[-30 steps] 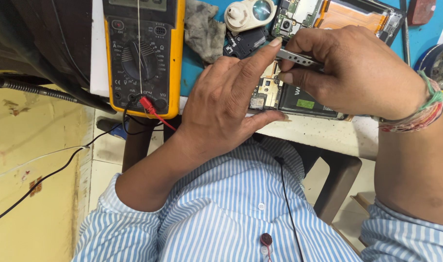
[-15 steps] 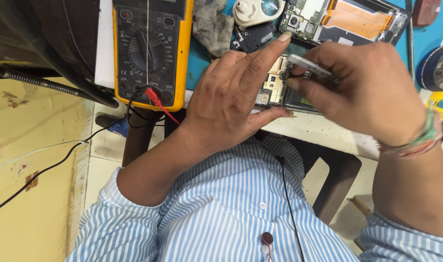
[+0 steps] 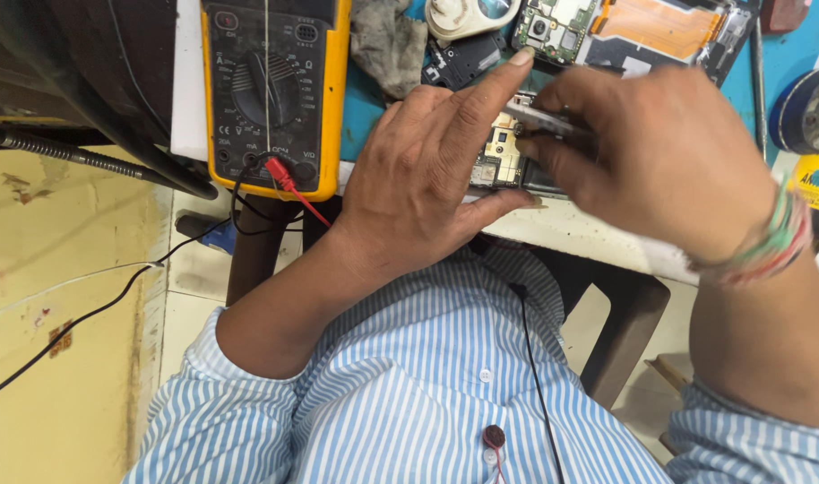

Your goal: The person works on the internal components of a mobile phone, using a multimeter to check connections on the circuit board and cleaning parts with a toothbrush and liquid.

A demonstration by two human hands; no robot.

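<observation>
An opened phone [image 3: 504,161] lies on the worktop [image 3: 598,237] at its near edge, back cover off, with gold-coloured shields and circuit parts bare. The left hand [image 3: 427,188] rests over the phone's left side, palm down, index finger stretched toward the far end and thumb pressed along the near edge; it steadies the phone rather than gripping it. The right hand [image 3: 660,152] hovers over the phone's right part with fingers pinched round a slim metal tool, probably tweezers [image 3: 539,116], whose tip reaches the exposed board; the blur leaves the exact contact point unclear.

Beyond the phone lies a second stripped phone frame [image 3: 642,27] with an orange flex layer. To the phone's left sits a yellow multimeter [image 3: 271,90], red lead plugged in, with a grey rag [image 3: 387,45] between them.

Judging from this, disassembly is done: the cover is off and the internals reachable. The board work appears under way, and no reassembly shows; the phone lies open, with loose parts beyond it.
</observation>
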